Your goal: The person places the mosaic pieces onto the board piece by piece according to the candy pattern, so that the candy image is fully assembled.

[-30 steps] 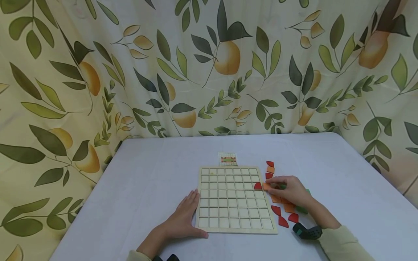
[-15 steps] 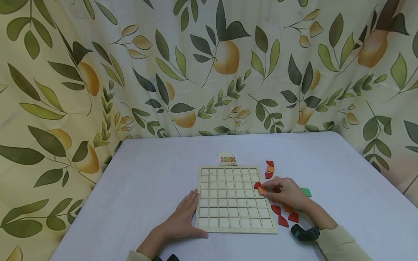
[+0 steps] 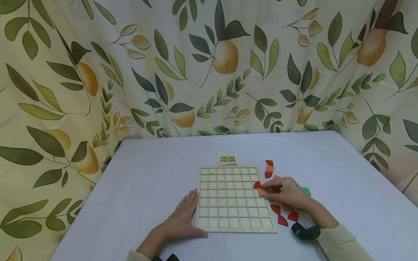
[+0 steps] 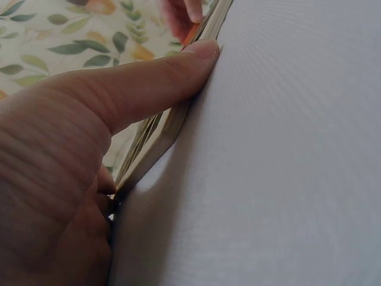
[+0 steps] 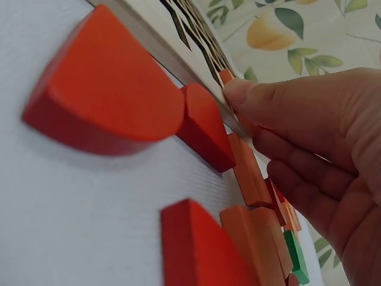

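Observation:
A wooden grid board (image 3: 236,230) lies on the white-covered table. My left hand (image 3: 182,218) rests against its near left corner, fingers along the left side and thumb (image 4: 172,74) along the near edge. With thumb and fingers, my right hand (image 3: 289,193) pinches an orange square block (image 3: 262,192) at the board's right-hand column. Just beyond that block, a red quarter-circle block (image 3: 257,185) sits in the same column. In the right wrist view only a sliver of the pinched block shows beside the thumb tip (image 5: 238,90).
Right of the board lie loose blocks: red quarter-circles (image 3: 282,220), orange pieces (image 3: 269,169) and a green one (image 3: 306,191), some partly hidden under my right hand. A small pattern card (image 3: 227,158) touches the board's far edge. A leaf-and-fruit curtain (image 3: 209,90) hangs behind the table.
My right hand has carried the orange square block leftward from the board's right rim onto the right-hand column, then held nearly still. The left hand has stayed put.

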Motion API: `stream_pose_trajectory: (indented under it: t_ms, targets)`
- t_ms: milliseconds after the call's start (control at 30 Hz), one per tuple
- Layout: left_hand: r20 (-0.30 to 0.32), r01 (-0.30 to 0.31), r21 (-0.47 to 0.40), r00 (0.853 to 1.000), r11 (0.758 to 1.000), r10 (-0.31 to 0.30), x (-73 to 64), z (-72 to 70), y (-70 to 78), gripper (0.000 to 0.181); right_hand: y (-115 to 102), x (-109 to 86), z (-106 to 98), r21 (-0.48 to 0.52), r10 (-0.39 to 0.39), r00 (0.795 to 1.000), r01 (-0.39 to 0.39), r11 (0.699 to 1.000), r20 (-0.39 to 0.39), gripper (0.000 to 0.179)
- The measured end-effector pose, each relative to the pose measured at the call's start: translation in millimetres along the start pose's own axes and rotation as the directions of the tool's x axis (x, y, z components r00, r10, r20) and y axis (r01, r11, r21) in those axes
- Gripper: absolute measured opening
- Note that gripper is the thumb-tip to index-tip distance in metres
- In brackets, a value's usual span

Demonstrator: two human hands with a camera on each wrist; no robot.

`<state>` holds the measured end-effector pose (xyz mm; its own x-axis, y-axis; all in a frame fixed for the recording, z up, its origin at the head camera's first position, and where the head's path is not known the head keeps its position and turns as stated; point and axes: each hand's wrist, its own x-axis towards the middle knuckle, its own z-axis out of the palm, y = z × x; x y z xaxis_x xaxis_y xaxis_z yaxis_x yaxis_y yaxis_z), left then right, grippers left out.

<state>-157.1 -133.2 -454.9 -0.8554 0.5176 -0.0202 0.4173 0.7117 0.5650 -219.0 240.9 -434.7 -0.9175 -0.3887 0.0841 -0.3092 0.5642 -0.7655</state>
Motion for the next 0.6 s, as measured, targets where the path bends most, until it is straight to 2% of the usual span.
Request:
stream_pose_trajectory:
  t_ms: [467,600]
  targets:
    - [-0.002,0.003,-0.006,1.000,1.000,-0.003,0.4,-0.5,1.3,0.123,0.8,0.2,1.2,-0.021,-0.037,0.999,0.037,0.999,-0.005,0.027]
    - [0.000,0.010,-0.015,1.000,1.000,-0.010,-0.2,-1.1,1.9,0.123,-2.8,0.8,4.4,0.005,-0.007,1.000,0.007,1.000,-0.013,0.025]
